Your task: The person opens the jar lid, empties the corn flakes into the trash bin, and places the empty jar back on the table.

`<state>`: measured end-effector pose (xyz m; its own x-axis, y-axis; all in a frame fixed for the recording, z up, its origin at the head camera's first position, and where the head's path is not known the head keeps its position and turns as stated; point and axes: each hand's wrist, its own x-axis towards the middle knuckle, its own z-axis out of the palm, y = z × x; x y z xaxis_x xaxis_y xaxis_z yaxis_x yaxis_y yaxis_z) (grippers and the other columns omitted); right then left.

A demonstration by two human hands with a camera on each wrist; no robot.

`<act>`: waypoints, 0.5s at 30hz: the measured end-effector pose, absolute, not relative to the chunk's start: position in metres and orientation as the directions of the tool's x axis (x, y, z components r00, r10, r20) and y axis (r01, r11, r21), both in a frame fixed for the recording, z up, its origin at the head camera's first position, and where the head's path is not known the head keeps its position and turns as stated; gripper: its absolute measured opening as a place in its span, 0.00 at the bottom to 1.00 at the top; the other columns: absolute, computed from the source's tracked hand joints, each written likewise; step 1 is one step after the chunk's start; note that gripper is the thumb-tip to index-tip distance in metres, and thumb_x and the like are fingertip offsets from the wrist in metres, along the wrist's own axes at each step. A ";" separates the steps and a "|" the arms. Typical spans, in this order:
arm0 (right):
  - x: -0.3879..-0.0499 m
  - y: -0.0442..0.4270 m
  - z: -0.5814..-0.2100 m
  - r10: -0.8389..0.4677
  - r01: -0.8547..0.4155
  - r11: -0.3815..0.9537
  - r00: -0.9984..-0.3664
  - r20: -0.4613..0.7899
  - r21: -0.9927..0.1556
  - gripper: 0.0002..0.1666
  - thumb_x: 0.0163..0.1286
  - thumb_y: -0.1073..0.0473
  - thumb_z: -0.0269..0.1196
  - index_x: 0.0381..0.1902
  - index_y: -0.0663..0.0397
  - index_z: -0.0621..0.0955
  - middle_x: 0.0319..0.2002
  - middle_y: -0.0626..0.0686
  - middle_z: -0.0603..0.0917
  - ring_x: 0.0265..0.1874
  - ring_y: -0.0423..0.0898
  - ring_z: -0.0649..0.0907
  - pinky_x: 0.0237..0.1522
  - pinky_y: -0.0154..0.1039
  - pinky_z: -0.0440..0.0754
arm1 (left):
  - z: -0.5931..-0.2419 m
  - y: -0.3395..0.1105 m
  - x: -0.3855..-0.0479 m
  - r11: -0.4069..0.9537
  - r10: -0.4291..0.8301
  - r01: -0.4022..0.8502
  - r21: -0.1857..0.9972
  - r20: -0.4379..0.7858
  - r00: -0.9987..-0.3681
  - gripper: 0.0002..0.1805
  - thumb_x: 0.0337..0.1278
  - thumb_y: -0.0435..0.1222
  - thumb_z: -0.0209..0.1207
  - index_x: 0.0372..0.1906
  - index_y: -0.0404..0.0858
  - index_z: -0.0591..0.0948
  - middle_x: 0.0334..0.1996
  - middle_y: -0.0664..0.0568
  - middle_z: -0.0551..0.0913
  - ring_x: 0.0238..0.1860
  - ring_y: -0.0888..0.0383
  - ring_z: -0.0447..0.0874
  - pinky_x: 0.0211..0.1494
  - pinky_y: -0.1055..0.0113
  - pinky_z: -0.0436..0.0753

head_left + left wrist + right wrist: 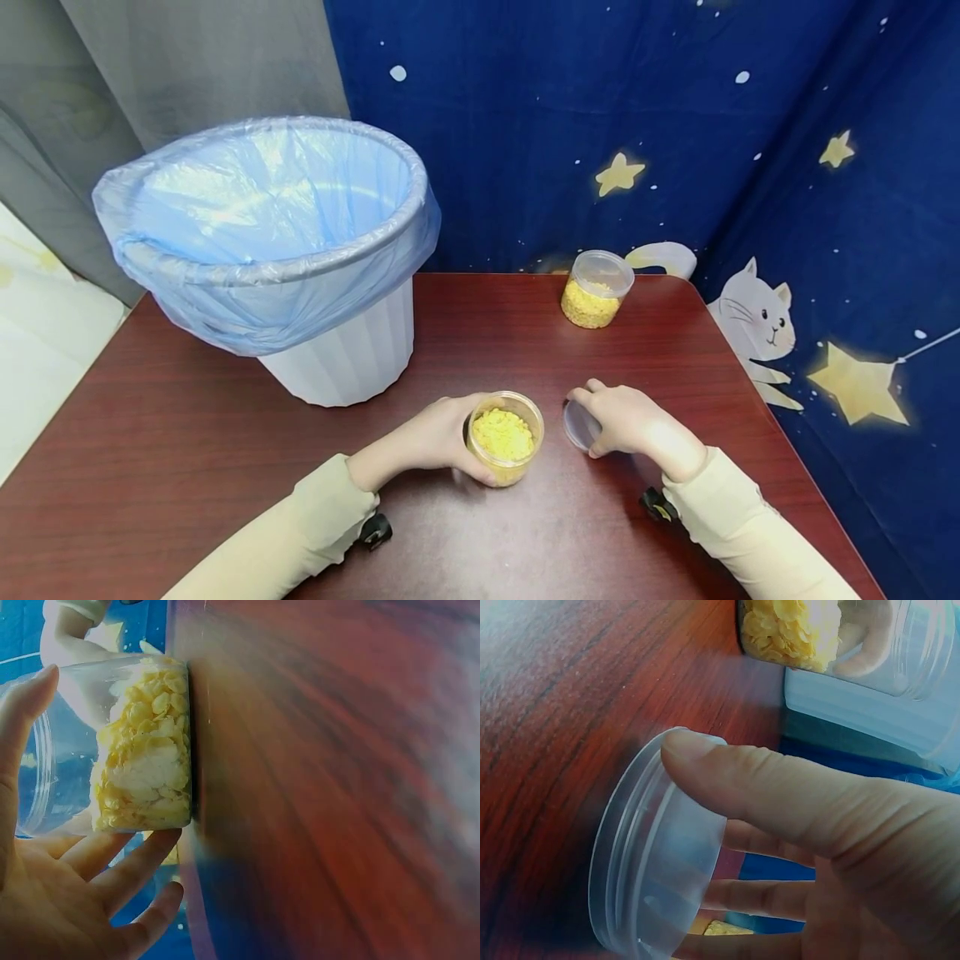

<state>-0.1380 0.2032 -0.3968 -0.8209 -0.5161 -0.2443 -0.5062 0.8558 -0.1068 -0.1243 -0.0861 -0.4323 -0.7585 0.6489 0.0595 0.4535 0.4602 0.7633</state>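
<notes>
An uncapped clear plastic jar stands on the table, about half full of yellow flakes. My left hand grips it from the left, with the thumb on the near side and the fingers around the far side. To the right of the jar, my right hand holds a clear round screw lid by its rim, between thumb and fingers. In the right wrist view the lid lies close to the tabletop; whether it touches is hard to tell.
A second clear jar, with similar yellow flakes, stands near the table's back right edge. At the back left is a white bin lined with a blue plastic bag. A blue starry curtain hangs behind the reddish-brown table.
</notes>
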 end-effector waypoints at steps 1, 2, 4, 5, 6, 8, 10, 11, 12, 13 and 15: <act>-0.138 0.203 -0.397 -0.518 -0.508 0.855 -0.820 -0.243 -0.107 0.44 0.37 0.54 0.79 0.56 0.53 0.76 0.40 0.51 0.74 0.26 0.47 0.76 0.31 0.45 0.77 | -0.432 -0.088 -0.124 0.468 0.639 0.452 0.760 0.062 -0.766 0.50 0.22 0.52 0.78 0.62 0.44 0.73 0.49 0.61 0.80 0.47 0.67 0.77 0.53 0.65 0.75; -0.138 0.203 -0.397 -0.519 -0.508 0.854 -0.820 -0.242 -0.109 0.44 0.37 0.54 0.79 0.56 0.53 0.76 0.40 0.51 0.74 0.26 0.47 0.76 0.31 0.45 0.77 | -0.431 -0.090 -0.124 0.478 0.629 0.448 0.756 0.062 -0.775 0.50 0.22 0.52 0.78 0.62 0.44 0.73 0.49 0.61 0.80 0.48 0.67 0.77 0.53 0.65 0.75; -0.137 0.203 -0.397 -0.522 -0.511 0.852 -0.819 -0.237 -0.109 0.44 0.37 0.54 0.79 0.56 0.53 0.76 0.40 0.51 0.74 0.26 0.47 0.76 0.31 0.46 0.77 | -0.431 -0.094 -0.123 0.487 0.612 0.436 0.757 0.060 -0.788 0.50 0.21 0.52 0.78 0.62 0.44 0.73 0.49 0.62 0.80 0.48 0.67 0.77 0.53 0.65 0.75; -0.137 0.204 -0.397 -0.524 -0.514 0.851 -0.819 -0.235 -0.108 0.44 0.37 0.54 0.79 0.56 0.53 0.76 0.40 0.51 0.74 0.26 0.47 0.76 0.31 0.46 0.77 | -0.430 -0.096 -0.122 0.493 0.602 0.428 0.757 0.059 -0.797 0.50 0.21 0.52 0.78 0.61 0.44 0.73 0.49 0.62 0.80 0.48 0.67 0.77 0.52 0.65 0.75; -0.137 0.204 -0.397 -0.526 -0.515 0.850 -0.819 -0.231 -0.108 0.44 0.37 0.54 0.79 0.56 0.53 0.76 0.40 0.50 0.74 0.26 0.47 0.76 0.31 0.46 0.77 | -0.429 -0.099 -0.122 0.495 0.591 0.421 0.760 0.060 -0.804 0.49 0.21 0.52 0.78 0.61 0.45 0.74 0.48 0.62 0.80 0.48 0.68 0.77 0.52 0.65 0.75; -0.137 0.204 -0.398 -0.528 -0.518 0.849 -0.819 -0.225 -0.106 0.44 0.37 0.54 0.79 0.56 0.52 0.76 0.39 0.50 0.75 0.26 0.47 0.76 0.31 0.45 0.77 | -0.428 -0.103 -0.121 0.501 0.568 0.407 0.764 0.064 -0.820 0.49 0.20 0.52 0.79 0.60 0.46 0.74 0.46 0.63 0.81 0.47 0.68 0.77 0.52 0.65 0.76; -0.138 0.205 -0.398 -0.529 -0.518 0.849 -0.819 -0.223 -0.109 0.44 0.37 0.54 0.79 0.56 0.52 0.76 0.40 0.50 0.75 0.26 0.46 0.77 0.31 0.45 0.77 | -0.426 -0.108 -0.119 0.501 0.547 0.395 0.770 0.072 -0.834 0.48 0.20 0.52 0.79 0.59 0.46 0.74 0.45 0.63 0.81 0.46 0.68 0.77 0.51 0.64 0.76; -0.138 0.205 -0.399 -0.529 -0.517 0.849 -0.819 -0.223 -0.111 0.44 0.37 0.54 0.79 0.56 0.52 0.76 0.40 0.50 0.75 0.26 0.46 0.77 0.31 0.45 0.77 | -0.425 -0.110 -0.119 0.501 0.536 0.392 0.772 0.079 -0.840 0.47 0.20 0.51 0.78 0.59 0.46 0.74 0.44 0.64 0.81 0.46 0.68 0.77 0.51 0.64 0.76; -0.138 0.205 -0.399 -0.528 -0.516 0.849 -0.819 -0.223 -0.114 0.44 0.38 0.54 0.79 0.56 0.52 0.76 0.40 0.50 0.75 0.26 0.46 0.77 0.32 0.45 0.77 | -0.424 -0.113 -0.118 0.502 0.527 0.389 0.773 0.083 -0.846 0.47 0.20 0.51 0.78 0.58 0.46 0.74 0.44 0.64 0.81 0.45 0.68 0.77 0.51 0.64 0.76; -0.138 0.205 -0.398 -0.527 -0.514 0.850 -0.820 -0.225 -0.118 0.44 0.38 0.54 0.79 0.57 0.52 0.76 0.40 0.50 0.75 0.27 0.47 0.77 0.32 0.46 0.77 | -0.423 -0.116 -0.118 0.499 0.519 0.385 0.776 0.088 -0.850 0.47 0.20 0.51 0.78 0.58 0.46 0.75 0.43 0.64 0.81 0.45 0.68 0.77 0.51 0.63 0.76; -0.137 0.205 -0.398 -0.525 -0.510 0.851 -0.819 -0.230 -0.126 0.44 0.39 0.54 0.79 0.57 0.52 0.76 0.41 0.50 0.75 0.27 0.47 0.77 0.32 0.46 0.78 | -0.421 -0.121 -0.117 0.492 0.503 0.377 0.785 0.097 -0.859 0.46 0.21 0.50 0.78 0.58 0.45 0.75 0.43 0.63 0.81 0.46 0.67 0.77 0.51 0.63 0.76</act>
